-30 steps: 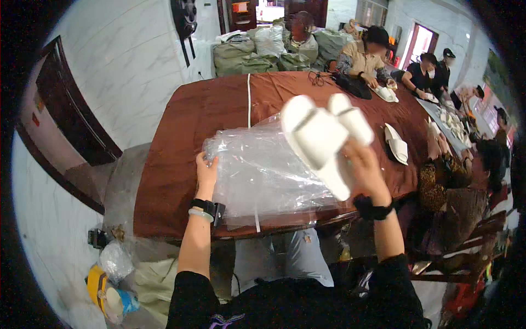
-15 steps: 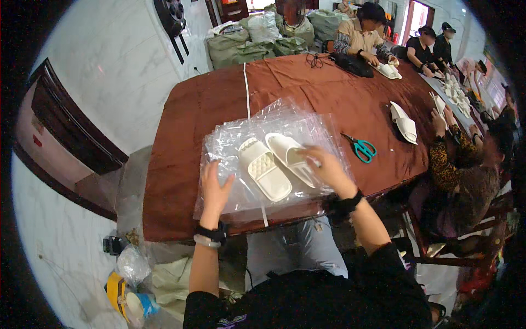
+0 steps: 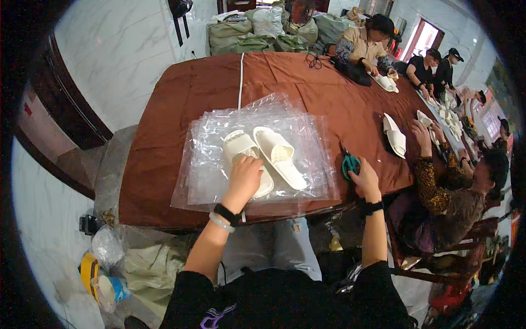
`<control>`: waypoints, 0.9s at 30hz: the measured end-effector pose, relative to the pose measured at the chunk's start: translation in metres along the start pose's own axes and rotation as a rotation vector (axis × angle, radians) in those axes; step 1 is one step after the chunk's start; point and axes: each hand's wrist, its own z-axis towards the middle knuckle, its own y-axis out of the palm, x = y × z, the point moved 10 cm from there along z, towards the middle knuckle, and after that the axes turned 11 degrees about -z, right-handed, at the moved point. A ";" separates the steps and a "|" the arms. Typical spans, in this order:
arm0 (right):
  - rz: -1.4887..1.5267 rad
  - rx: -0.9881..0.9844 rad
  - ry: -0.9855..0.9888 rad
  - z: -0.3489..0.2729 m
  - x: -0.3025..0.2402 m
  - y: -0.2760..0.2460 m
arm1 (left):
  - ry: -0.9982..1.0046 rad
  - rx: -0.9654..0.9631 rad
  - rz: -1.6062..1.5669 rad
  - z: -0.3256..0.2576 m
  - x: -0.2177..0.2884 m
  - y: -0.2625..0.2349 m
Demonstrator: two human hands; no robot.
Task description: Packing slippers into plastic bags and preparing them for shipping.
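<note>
Two cream slippers lie side by side on a stack of clear plastic bags [image 3: 205, 164]. My left hand [image 3: 246, 176] is closed at the left slipper [image 3: 239, 143], its fingers curled in at the strap and hiding part of the insole. The right slipper [image 3: 280, 156] rests untouched, its heel toward me. Right of the bags, my right hand [image 3: 366, 178] grips a pair of scissors [image 3: 350, 163] by the teal handles. The blades point away from me, close to the tabletop.
A brown cloth covers the table [image 3: 181, 93], and a white strip [image 3: 241, 82] runs over it. Another slipper [image 3: 394, 135] lies farther right, near a seated person [image 3: 455, 181] handling footwear. More people work along the far right side. Green sacks [image 3: 246, 41] are piled behind the table.
My left hand has moved right onto the left slipper. My right hand has left the right slipper and taken hold of the scissors. The whole view has shifted slightly.
</note>
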 end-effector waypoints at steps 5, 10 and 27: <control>0.391 -0.175 0.134 -0.029 0.005 -0.004 | 0.012 0.187 -0.115 -0.027 0.013 -0.039; 1.549 -0.383 0.083 -0.071 -0.110 -0.052 | -0.063 0.207 -0.219 -0.040 0.010 -0.045; 1.478 -0.905 0.089 -0.127 -0.265 0.046 | -0.028 0.264 -0.356 -0.067 0.009 -0.054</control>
